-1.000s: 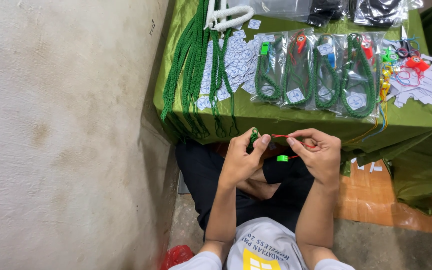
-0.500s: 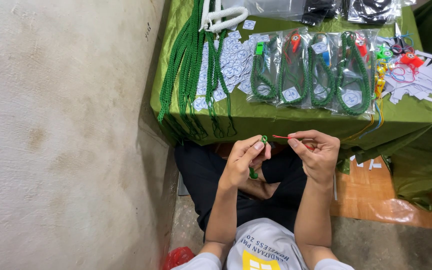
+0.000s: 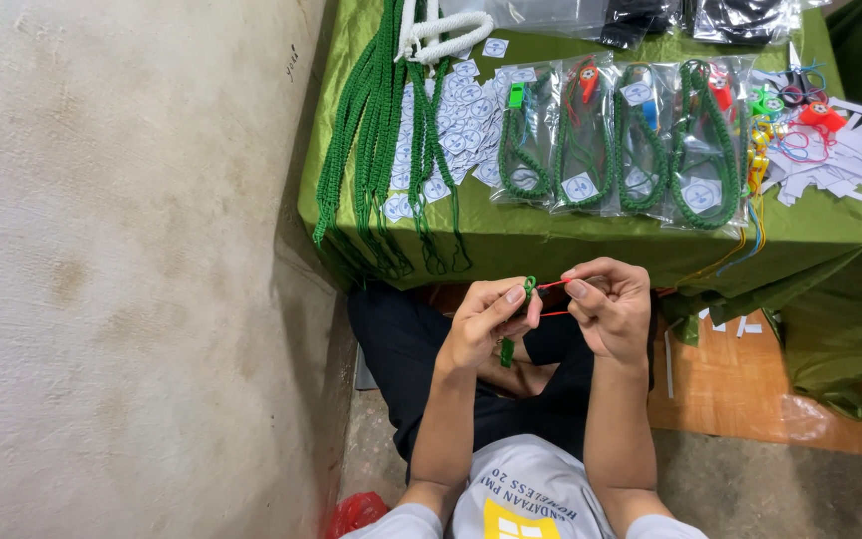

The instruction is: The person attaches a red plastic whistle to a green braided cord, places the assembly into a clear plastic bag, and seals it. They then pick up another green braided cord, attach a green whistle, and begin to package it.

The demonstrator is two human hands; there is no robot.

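I am seeing a pale stained concrete wall (image 3: 122, 260) filling the left half of the frame. At the upper right a low table draped in shiny olive-green cloth (image 3: 571, 240) is spreading out. Loose braided green cords (image 3: 371, 130) are hanging over its left edge, beside a scatter of small white paper tags (image 3: 456, 110). To the right of the tags, clear plastic bags each holding a coiled green cord (image 3: 616, 140) are lying in a row. At the far right edge small red, green and yellow plastic whistles (image 3: 800, 110) are lying among white paper strips.

In the lower middle of the frame my left hand (image 3: 486, 319) is closing its thumb and fingers on a short green braided cord end (image 3: 514, 319), which is dangling below the fist. My right hand (image 3: 611, 304) is pinching a thin red thread (image 3: 553, 286) that is running across to the green cord end, just below the table's front edge.
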